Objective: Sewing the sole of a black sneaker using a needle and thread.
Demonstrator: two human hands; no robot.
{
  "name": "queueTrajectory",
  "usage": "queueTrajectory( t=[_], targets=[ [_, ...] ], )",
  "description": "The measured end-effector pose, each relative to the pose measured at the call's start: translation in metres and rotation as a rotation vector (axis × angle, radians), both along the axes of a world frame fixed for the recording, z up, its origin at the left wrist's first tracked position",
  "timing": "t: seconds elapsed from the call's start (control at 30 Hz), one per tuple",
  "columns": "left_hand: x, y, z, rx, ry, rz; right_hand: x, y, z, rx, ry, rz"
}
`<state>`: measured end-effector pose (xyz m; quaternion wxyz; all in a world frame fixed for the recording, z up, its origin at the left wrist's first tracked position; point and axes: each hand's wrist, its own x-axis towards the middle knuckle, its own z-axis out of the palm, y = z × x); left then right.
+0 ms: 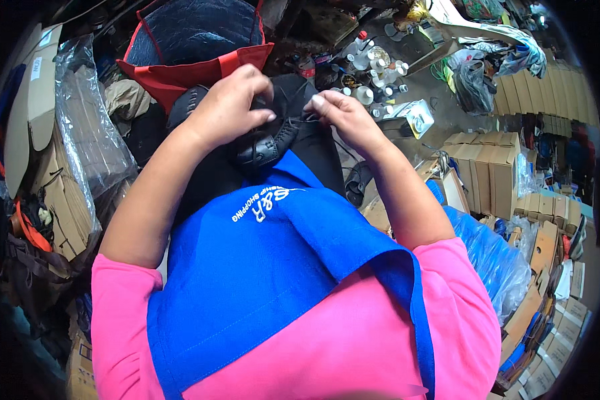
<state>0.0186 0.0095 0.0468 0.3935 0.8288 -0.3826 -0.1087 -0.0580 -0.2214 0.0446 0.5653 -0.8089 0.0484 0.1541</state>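
Observation:
A black lace-up shoe (260, 151) rests on my lap over dark cloth, its rounded toe pointing toward me. Dark laces (289, 127) cross its upper. Above the shoe's left side hovers my left hand (237, 103), fingers curved and thumb apart, with nothing visible between them. On the other side, my right hand (347, 119) pinches a thin black shoelace between thumb and forefinger. Left of the shoe, partly behind my left wrist, shows another black item with stitching (185, 107). A blue apron (247, 273) covers my front.
A red bag with silver lining (193, 40) stands open beyond my hands. Several bottles (373, 70) stand on the floor at far right. Stacked cardboard (487, 170) lines the right, and plastic-wrapped cardboard (90, 120) the left. A dark shoe-like item (358, 181) lies beside my right forearm.

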Motion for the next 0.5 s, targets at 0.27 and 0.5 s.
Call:
queueTrajectory(
  t=[0.27,0.5],
  targets=[
    [-0.001,0.004,-0.002,0.099,0.265,-0.060,-0.008,-0.003,-0.004,-0.326,-0.361,0.265],
    [0.019,0.048,-0.011,-0.016,-0.062,0.257,-0.007,-0.003,-0.010,-0.379,-0.416,0.116]
  ],
)
